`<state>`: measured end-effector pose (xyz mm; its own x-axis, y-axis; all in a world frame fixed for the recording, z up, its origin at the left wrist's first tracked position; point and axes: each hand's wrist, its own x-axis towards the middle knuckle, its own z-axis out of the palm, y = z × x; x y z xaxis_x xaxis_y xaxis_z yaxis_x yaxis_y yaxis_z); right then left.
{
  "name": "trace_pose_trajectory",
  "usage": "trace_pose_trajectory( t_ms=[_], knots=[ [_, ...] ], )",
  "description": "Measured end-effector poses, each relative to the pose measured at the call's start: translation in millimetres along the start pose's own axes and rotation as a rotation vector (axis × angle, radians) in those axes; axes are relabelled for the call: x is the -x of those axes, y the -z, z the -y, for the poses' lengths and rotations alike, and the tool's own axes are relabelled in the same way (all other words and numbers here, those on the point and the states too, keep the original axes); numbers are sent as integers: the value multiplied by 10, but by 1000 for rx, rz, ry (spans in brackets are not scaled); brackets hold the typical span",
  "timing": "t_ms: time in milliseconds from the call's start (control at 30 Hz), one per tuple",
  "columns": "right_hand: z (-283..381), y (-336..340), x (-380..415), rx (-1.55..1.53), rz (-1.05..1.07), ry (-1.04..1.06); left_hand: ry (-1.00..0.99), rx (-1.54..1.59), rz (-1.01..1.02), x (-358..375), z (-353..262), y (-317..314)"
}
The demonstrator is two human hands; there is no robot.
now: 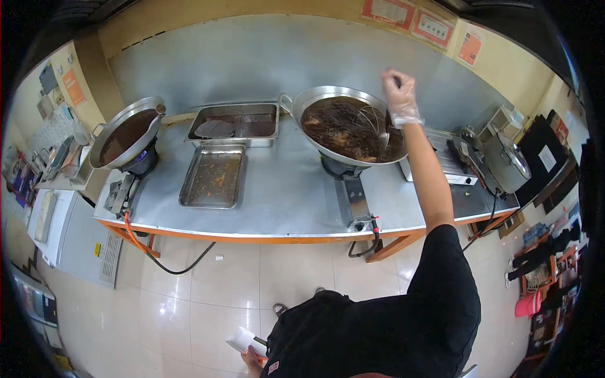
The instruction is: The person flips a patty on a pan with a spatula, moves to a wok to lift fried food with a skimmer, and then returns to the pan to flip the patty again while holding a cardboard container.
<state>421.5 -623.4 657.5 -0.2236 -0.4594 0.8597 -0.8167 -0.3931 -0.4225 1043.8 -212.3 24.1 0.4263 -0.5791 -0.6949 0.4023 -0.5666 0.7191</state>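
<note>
My right hand point(399, 94), in a clear plastic glove, is raised over the right edge of a large wok point(315, 96). Its fingers are closed around the dark handle of a wire skimmer point(367, 120), whose round wire head dips into the dark, bubbling oil point(334, 142). Brownish bits float in that oil. Low in the view, beside my body, my left hand point(253, 360) is partly hidden by my black clothing. Its fingers are closed near a white, paper-like piece point(242, 340), which seems to be held there.
Left of the wok are a deep metal pan point(268, 134) of dark liquid and a shallow tray point(211, 183) with crumbs. A second wok point(101, 142) stands far left on a burner. At right are a flat steel stove point(444, 167) and a lidded pot point(507, 164). Hoses hang below the table edge.
</note>
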Motion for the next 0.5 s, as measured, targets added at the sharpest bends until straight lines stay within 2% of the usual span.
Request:
trace_pose_trajectory(
  t_ms=[67,133,167,233,333,367,433,500],
  knots=[
    [-200,-34,-239,107,-299,27,-5,60,46,-105,119,-2],
    [-212,61,-499,145,-347,-281,25,107,112,-180,215,-5],
    [-250,93,-585,104,-402,-381,55,19,63,-167,235,-18],
    [-357,142,-722,18,-510,-581,-10,73,6,38,207,-202],
    [-812,198,-793,35,-759,-580,-77,62,-97,209,325,-384],
    [-1037,242,-778,-65,-783,-598,-94,42,-133,232,379,-413],
    [-1385,293,-768,-269,-829,-631,30,-75,-43,299,397,-364],
    [-1144,282,-653,-454,-840,-614,132,-147,-35,394,361,-376]
  ],
)
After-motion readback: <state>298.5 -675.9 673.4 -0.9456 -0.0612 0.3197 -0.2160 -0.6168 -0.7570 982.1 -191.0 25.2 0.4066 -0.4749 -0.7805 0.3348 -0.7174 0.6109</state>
